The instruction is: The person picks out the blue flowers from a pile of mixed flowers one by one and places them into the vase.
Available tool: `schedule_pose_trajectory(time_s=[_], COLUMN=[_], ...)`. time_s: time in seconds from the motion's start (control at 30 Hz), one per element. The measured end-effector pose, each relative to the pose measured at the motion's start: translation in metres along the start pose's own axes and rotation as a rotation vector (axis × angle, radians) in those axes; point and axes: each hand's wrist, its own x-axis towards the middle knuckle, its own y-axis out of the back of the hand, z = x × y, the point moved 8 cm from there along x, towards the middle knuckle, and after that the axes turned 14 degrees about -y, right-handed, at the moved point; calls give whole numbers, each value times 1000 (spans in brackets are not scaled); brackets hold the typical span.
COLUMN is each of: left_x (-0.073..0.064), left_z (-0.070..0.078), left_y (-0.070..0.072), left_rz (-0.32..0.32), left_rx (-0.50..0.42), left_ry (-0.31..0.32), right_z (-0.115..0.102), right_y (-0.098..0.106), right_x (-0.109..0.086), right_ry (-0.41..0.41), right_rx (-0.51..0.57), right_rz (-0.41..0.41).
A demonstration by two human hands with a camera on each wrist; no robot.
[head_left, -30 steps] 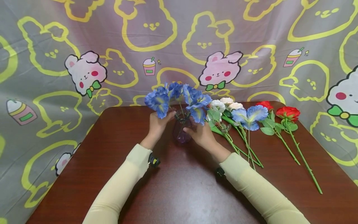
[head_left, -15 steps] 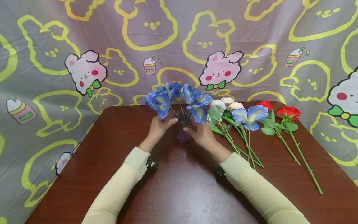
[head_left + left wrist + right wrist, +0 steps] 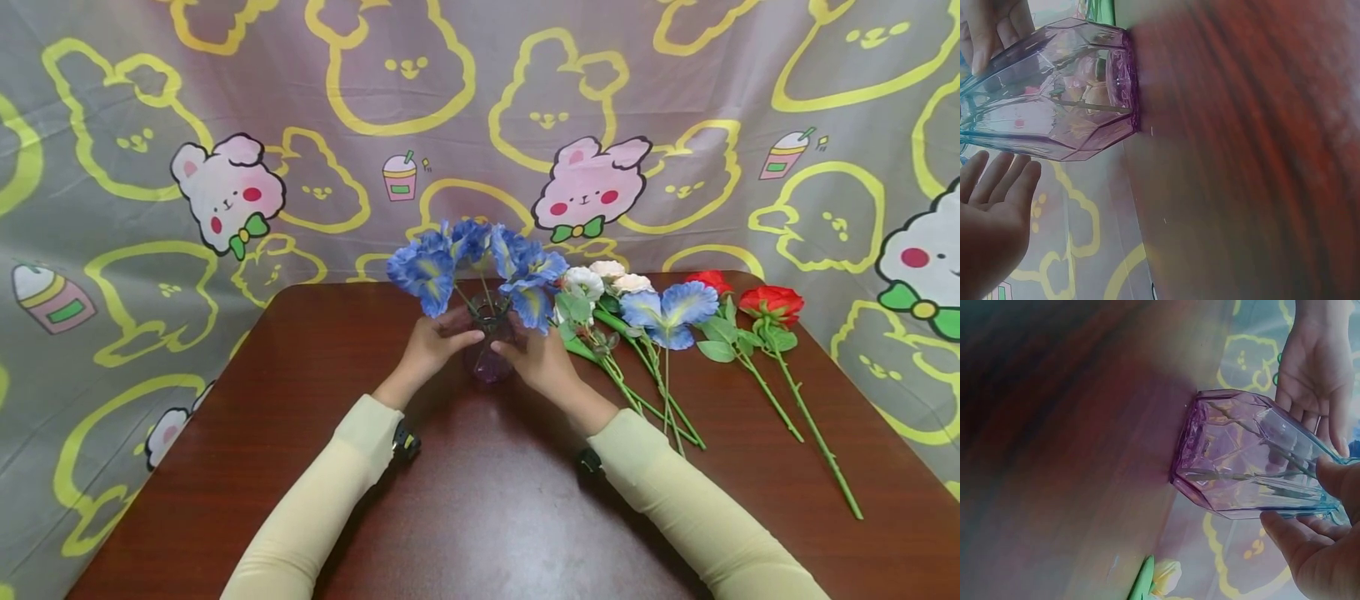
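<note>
A faceted glass vase [image 3: 489,365], purple at its base and bluish at the neck, stands upright on the table. Several blue irises [image 3: 429,268] have their stems in it. My right hand [image 3: 542,360] grips the vase near its neck, thumb in front and fingers along its side, as the right wrist view shows. On the opposite side, my left hand [image 3: 429,348] has its fingers extended beside the glass. In the left wrist view, these fingers [image 3: 1019,181] lie close to the vase [image 3: 1063,94] with a slight gap.
Right of the vase lie white and cream flowers [image 3: 585,285], a single blue iris [image 3: 670,312] and two red roses [image 3: 772,306], stems toward the front. A patterned cloth [image 3: 480,100] hangs behind the brown table [image 3: 480,517].
My left hand has lowered slightly along the vase's side, its thumb moving down and right from the rim. My right hand, the vase and the irises stay in place.
</note>
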Motion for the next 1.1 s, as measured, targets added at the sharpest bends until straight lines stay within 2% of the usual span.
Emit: schedule_pose_trajectory(time_s=[0.03, 0.2, 0.27, 0.47, 0.7, 0.93, 1.1], left_x=[0, 0, 0, 2, 2, 1, 2], left_z=[0, 27, 29, 0, -2, -4, -3], left_y=[-1, -4, -4, -3, -1, 0, 0], left_rz=[-7, -56, -67, -59, -65, -69, -76], left_rx=[5, 38, 50, 67, 127, 162, 173], left_ry=[-4, -13, -10, -12, 0, 49, 58], right_z=[0, -1, -1, 0, -2, -3, -3], right_y=[0, 0, 0, -1, 0, 1, 8], right_x=[0, 0, 0, 1, 2, 3, 4], right_ry=[-1, -6, -5, -14, -31, -39, -36], right_rx=[-1, -15, -26, -38, -50, -69, -91], right_rz=[0, 5, 6, -7, -34, -58, -60])
